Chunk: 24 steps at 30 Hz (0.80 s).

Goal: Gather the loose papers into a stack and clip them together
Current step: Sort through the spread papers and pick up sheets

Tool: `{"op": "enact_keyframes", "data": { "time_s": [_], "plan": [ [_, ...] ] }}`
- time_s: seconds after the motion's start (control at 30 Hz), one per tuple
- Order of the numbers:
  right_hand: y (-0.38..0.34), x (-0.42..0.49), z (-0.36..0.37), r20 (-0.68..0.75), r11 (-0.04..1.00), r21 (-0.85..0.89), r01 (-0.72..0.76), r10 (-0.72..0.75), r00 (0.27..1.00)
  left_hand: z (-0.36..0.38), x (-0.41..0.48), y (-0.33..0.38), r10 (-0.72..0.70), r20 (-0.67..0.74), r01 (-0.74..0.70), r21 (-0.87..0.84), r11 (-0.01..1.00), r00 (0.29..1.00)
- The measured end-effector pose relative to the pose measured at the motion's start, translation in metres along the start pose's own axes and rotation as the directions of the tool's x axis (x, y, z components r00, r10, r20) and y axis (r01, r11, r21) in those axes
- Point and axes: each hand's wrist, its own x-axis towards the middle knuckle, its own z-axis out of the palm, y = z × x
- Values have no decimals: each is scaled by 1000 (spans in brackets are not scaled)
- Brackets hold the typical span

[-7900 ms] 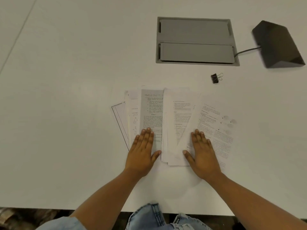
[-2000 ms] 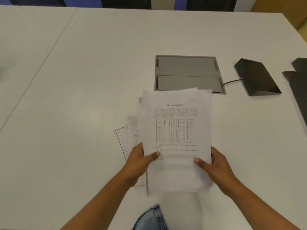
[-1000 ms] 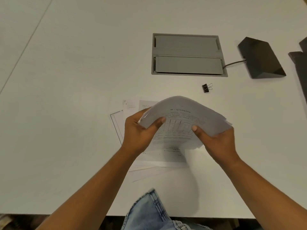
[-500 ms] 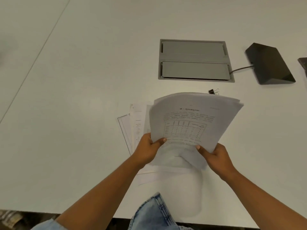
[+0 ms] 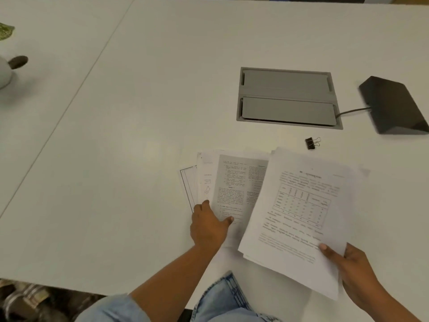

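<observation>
My left hand [image 5: 209, 226] is down on the fanned loose white printed sheets [image 5: 234, 182], thumb on top. I can't tell whether it's pinching or just pressing, so best to sweep these thin, slippery pages rightward together. My right hand [image 5: 355, 273] pinches the floppy stack of white printed paper [image 5: 301, 205] by its near corner, and the small black binder clip [image 5: 312, 143] waits beyond that grip on the smooth white table [image 5: 116, 159].

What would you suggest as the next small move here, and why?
Probably slide the fanned sheets together with the left hand and add them to the stack the right hand holds: they lie spread on the table, and the binder clip lies untouched.
</observation>
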Motion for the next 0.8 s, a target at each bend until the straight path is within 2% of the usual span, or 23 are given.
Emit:
{"op": "enact_keyframes", "data": {
  "time_s": [0.07, 0.13, 0.27, 0.33, 0.53, 0.63, 0.8],
  "plan": [
    [3, -2, -5, -23, 1000, 29, -9, 9, 1000, 6, 0, -1, 5, -12, -4, 94, 996, 1000],
    [5, -3, -8, -60, 999, 38, -12, 15, 998, 11, 1, -1, 7, -26, -5, 90, 996, 1000],
    [3, -4, -6, -97, 997, 72, -21, 28, 995, 18, 6, 0, -64, -21, 62, -64, 996, 998],
    [2, -5, -5, -107, 995, 92, -31, 41, 993, 20, 7, 0, -106, 13, 106, -202, 974, 994],
    [-4, -8, -2, -105, 989, 147, -15, 30, 994, 18, 9, -3, -96, 144, 150, -433, 889, 985],
    [-3, -8, -4, -112, 986, 163, -28, 47, 993, 15, 11, -3, -125, 193, 205, -484, 851, 973],
    [-2, -8, -5, -135, 984, 175, -22, 46, 990, 10, 10, -9, -138, 187, 223, -581, 783, 973]
  ]
}}
